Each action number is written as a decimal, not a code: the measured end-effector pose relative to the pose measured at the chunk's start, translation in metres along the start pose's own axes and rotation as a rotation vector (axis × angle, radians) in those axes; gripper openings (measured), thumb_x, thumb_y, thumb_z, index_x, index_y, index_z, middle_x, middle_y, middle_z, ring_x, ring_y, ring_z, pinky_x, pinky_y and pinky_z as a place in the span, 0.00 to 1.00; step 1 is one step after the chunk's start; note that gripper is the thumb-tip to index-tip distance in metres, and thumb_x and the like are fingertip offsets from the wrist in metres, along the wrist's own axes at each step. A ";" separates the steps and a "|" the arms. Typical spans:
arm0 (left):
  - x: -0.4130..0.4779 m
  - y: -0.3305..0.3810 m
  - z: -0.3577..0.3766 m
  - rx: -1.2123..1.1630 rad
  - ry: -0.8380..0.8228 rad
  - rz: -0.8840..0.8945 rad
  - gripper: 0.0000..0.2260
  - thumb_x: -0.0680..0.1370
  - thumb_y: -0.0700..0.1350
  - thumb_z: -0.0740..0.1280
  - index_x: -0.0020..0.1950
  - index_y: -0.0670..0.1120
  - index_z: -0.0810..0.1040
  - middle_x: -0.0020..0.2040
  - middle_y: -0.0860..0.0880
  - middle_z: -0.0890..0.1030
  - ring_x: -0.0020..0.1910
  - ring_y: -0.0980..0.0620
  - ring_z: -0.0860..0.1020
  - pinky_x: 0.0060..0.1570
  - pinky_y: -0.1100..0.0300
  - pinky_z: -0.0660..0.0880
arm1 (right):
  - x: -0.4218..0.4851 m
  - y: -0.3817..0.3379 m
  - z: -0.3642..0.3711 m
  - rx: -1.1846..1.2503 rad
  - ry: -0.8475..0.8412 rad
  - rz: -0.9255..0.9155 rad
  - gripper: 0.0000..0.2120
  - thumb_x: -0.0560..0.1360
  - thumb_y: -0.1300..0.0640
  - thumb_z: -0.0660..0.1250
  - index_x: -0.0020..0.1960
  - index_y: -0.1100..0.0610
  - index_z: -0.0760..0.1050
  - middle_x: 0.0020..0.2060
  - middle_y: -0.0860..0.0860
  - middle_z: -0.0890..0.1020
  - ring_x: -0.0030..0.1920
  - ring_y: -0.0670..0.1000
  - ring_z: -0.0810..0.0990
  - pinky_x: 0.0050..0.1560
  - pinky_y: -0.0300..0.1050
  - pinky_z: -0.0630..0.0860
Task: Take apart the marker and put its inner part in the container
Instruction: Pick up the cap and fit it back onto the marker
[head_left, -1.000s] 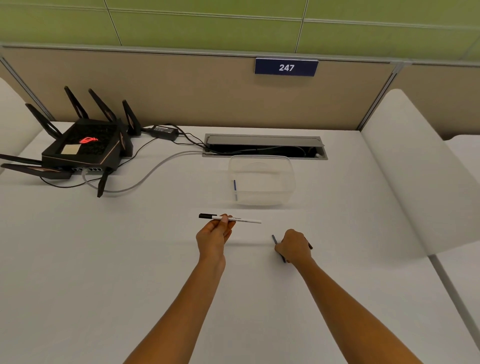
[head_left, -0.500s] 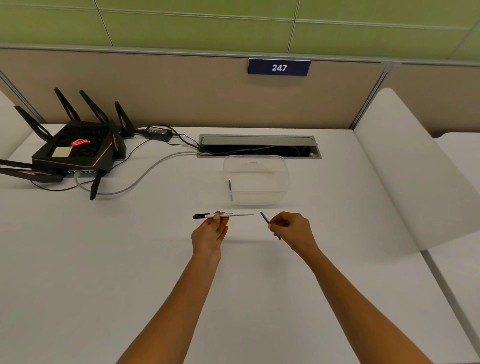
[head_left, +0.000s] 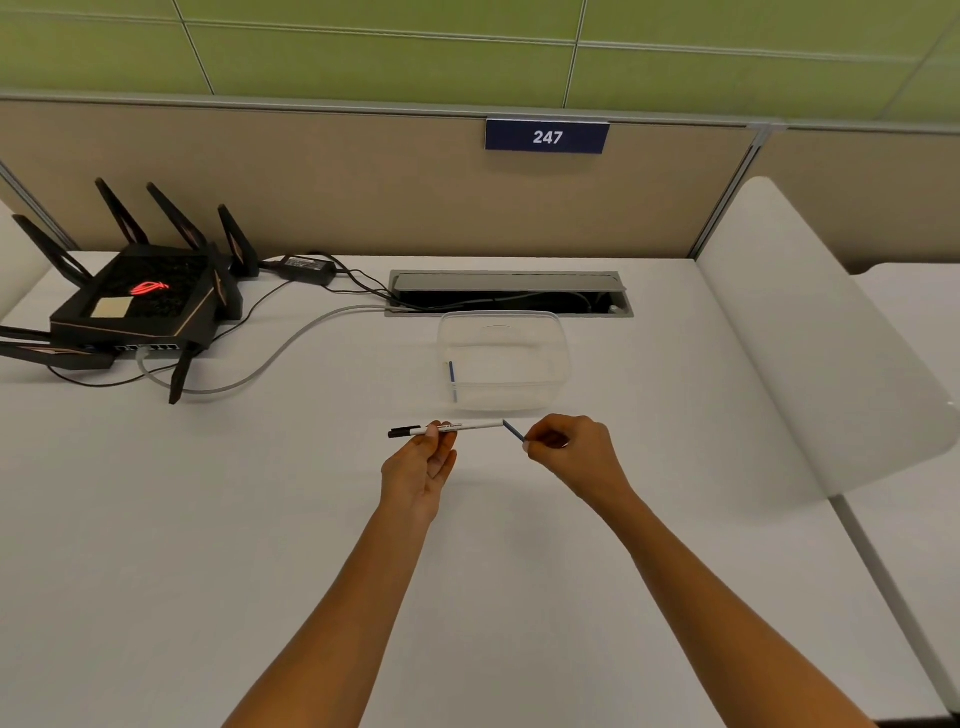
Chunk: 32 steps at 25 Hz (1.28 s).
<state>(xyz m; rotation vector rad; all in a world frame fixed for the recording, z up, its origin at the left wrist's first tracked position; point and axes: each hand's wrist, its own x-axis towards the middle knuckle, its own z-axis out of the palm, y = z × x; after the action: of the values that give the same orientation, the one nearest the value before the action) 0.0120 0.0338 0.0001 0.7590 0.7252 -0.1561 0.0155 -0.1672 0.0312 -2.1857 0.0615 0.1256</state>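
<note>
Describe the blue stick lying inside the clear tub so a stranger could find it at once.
Start at the cable slot at the back of the desk; just in front stands a clear tub. Against its left wall lies a short blue stick. Unlike the similar blue stick pinched in the right hand, nothing holds it.

On the table (head_left: 208, 519), the container (head_left: 503, 358) sits at centre frame with a thin stick (head_left: 452, 375) inside at its left wall, the router (head_left: 137, 306) at left, the cable slot (head_left: 509, 293) just behind the container, and the marker (head_left: 447, 428) just below it, between both hands.
</note>
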 end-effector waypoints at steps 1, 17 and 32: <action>0.000 0.000 0.000 0.006 -0.005 0.003 0.03 0.78 0.39 0.67 0.46 0.42 0.80 0.38 0.50 0.86 0.47 0.52 0.82 0.55 0.54 0.74 | 0.000 0.000 0.000 -0.011 -0.005 -0.007 0.06 0.68 0.58 0.72 0.36 0.47 0.81 0.31 0.40 0.83 0.36 0.37 0.81 0.37 0.30 0.75; -0.003 -0.006 0.005 0.103 -0.042 -0.010 0.05 0.79 0.40 0.65 0.51 0.41 0.80 0.45 0.49 0.84 0.48 0.52 0.82 0.56 0.54 0.74 | 0.011 -0.004 -0.005 -0.147 -0.068 -0.181 0.05 0.72 0.60 0.71 0.46 0.54 0.85 0.39 0.45 0.81 0.38 0.39 0.79 0.44 0.32 0.74; 0.001 -0.011 0.004 -0.107 -0.015 -0.137 0.03 0.78 0.41 0.67 0.46 0.42 0.79 0.37 0.49 0.85 0.45 0.53 0.82 0.57 0.53 0.74 | 0.020 0.042 -0.040 0.203 0.249 0.200 0.06 0.74 0.58 0.68 0.45 0.57 0.83 0.36 0.52 0.84 0.35 0.48 0.82 0.32 0.34 0.78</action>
<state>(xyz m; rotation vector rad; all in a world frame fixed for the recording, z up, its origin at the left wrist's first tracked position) 0.0107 0.0233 -0.0056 0.6056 0.7650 -0.2446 0.0346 -0.2239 0.0182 -1.9778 0.4165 -0.0400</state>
